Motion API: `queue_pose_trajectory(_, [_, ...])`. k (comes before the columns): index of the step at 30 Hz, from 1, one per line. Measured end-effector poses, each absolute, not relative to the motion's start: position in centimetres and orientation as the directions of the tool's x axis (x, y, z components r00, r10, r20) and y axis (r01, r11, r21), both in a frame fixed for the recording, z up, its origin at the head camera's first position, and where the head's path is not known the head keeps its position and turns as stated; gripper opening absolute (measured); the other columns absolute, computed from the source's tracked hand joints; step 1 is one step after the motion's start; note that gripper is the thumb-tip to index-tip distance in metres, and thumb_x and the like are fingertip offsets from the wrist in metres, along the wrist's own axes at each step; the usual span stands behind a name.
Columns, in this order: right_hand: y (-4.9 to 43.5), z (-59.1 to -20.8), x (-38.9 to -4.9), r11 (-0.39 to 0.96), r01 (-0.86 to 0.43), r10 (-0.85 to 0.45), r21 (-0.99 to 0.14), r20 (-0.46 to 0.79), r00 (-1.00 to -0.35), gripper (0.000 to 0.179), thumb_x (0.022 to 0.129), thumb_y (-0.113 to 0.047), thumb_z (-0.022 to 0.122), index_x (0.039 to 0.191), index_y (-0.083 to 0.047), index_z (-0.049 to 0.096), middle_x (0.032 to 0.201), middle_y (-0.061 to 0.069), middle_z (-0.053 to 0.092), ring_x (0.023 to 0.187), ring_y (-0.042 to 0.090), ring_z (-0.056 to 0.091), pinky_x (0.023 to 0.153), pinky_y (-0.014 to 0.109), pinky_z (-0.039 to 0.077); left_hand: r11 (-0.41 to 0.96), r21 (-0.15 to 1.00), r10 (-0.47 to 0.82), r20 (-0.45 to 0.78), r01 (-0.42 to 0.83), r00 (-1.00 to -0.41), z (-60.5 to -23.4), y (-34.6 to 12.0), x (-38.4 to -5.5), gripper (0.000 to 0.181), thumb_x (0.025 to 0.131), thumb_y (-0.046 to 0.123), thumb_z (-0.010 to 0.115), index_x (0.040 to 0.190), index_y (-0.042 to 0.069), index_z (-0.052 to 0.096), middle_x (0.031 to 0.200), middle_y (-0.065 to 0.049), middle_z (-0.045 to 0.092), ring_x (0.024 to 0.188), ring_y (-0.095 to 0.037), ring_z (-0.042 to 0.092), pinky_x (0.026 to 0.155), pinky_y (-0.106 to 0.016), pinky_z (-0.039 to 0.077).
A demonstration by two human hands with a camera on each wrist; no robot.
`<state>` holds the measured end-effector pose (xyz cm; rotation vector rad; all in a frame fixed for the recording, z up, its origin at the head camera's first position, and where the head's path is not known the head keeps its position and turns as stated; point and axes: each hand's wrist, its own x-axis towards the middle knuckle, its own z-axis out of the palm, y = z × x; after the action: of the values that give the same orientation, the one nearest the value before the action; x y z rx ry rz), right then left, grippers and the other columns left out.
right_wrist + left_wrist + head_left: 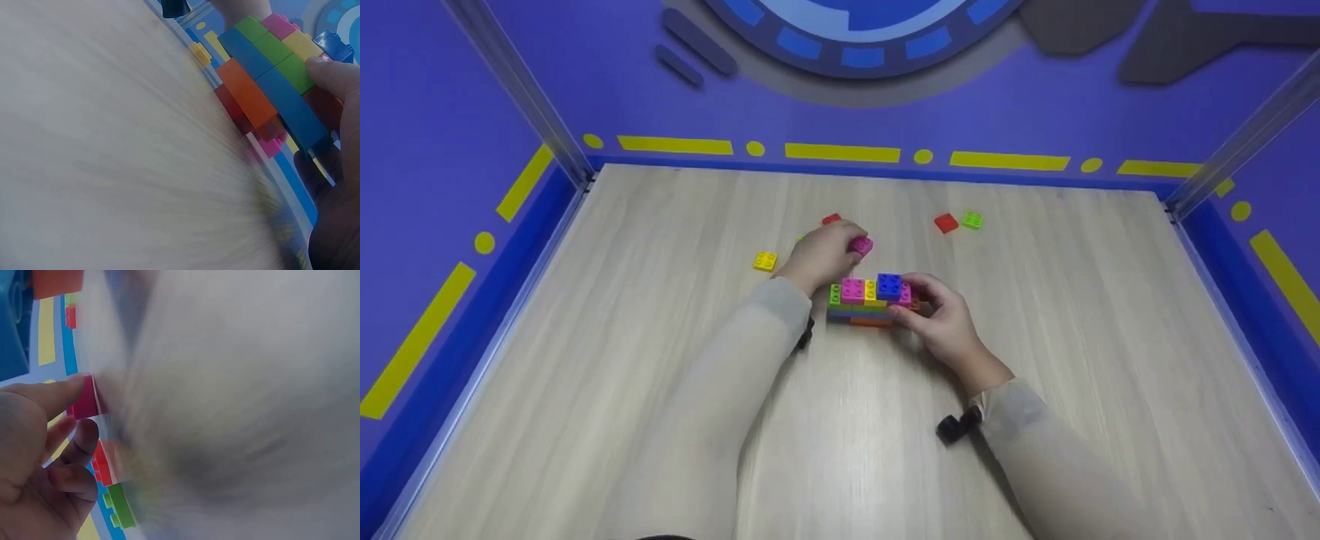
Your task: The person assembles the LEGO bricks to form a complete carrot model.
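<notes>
In the head view my left hand (825,253) reaches past the far side of a built block of toy bricks (853,309). Its thumb and fingertips pinch a pink toy brick (861,245), which the left wrist view shows standing on the table. My right hand (941,319) grips the right end of the block, thumb on the near side. Stacked in layers, the block has orange and red at the bottom, then blue and green. On top sit pink and yellow bricks, with a blue brick (889,286) highest at the right.
A yellow brick (765,261) lies to the left of my left hand. Beyond that hand a red brick (831,219) shows partly. Farther right are another red brick (946,223) and a green one (973,220). Blue-purple walls (885,112) enclose the wooden table (660,315).
</notes>
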<state>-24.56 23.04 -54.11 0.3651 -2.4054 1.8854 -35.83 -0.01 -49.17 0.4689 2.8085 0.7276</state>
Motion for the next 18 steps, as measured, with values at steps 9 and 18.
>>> queue_pose_trajectory(9, [22.9,-54.0,-24.5,0.217,-0.195,-0.158,-0.956,0.163,-0.974,0.051,0.099,-0.015,0.09,0.145,-0.006,0.07,0.142,0.013,0.074,0.128,0.022,0.07,0.107,0.018,0.058,0.789,0.594,0.281,-0.122,0.156,-0.952,-49.3,-0.8,-35.8,0.049,0.108,0.028,0.08,0.155,0.021,0.067,0.147,-0.001,0.073,0.136,-0.021,0.069,0.125,-0.044,0.055])
queue_pose_trajectory(18, [23.1,-54.1,-24.4,0.23,-0.172,-0.152,-0.958,0.14,-0.979,0.052,0.1,-0.022,0.09,0.146,-0.009,0.07,0.144,0.01,0.074,0.132,0.024,0.069,0.108,0.017,0.057,0.673,0.729,0.244,-0.062,0.123,-0.968,-48.0,-2.6,-35.1,0.043,0.108,0.032,0.081,0.148,0.019,0.072,0.148,-0.003,0.068,0.137,-0.024,0.066,0.121,-0.043,0.056])
